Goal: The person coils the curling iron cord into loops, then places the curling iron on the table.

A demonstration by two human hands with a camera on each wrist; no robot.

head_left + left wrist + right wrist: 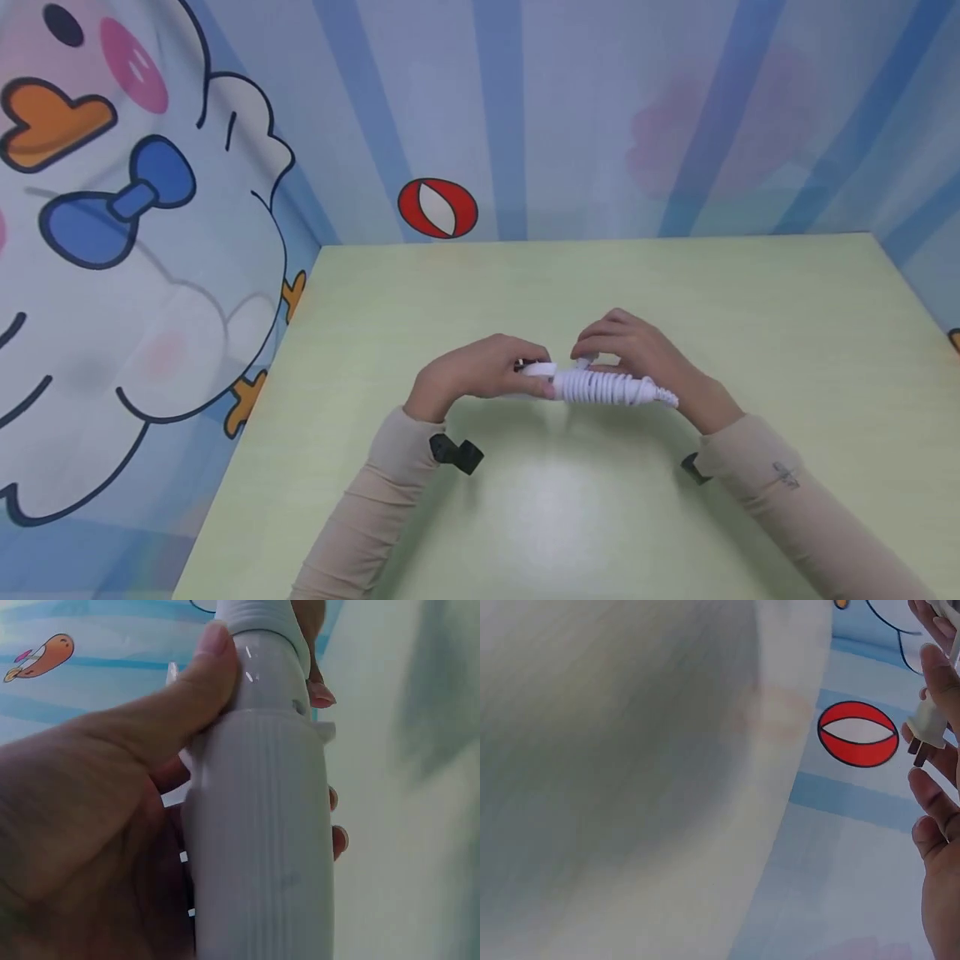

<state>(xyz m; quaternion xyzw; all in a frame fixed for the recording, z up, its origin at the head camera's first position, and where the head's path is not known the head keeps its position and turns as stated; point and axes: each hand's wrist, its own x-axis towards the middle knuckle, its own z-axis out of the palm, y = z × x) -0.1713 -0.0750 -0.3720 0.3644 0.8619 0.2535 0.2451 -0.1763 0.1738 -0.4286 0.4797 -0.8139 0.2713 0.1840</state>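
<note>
A white handheld electric appliance (262, 840) with a grooved, rounded body is gripped by my left hand (487, 367). In the left wrist view the thumb lies along its narrower neck, and fingertips show at the far side. The appliance's exact kind cannot be told. White cord (600, 387) is wound in tight coils round its right-hand part, which ends in a tapered tip. Just above the coils, my right hand (637, 348) pinches a white plug (928, 724); its metal prongs point away from the appliance in the right wrist view. Both hands are above the table.
The pale green table (480, 283) stretches beneath both arms. Behind it stands a blue striped backdrop (570, 125) with a printed red ball, and a large cartoon bird (150, 333) covers the left side. Dark wrist mounts (457, 454) sit at the sleeve cuffs.
</note>
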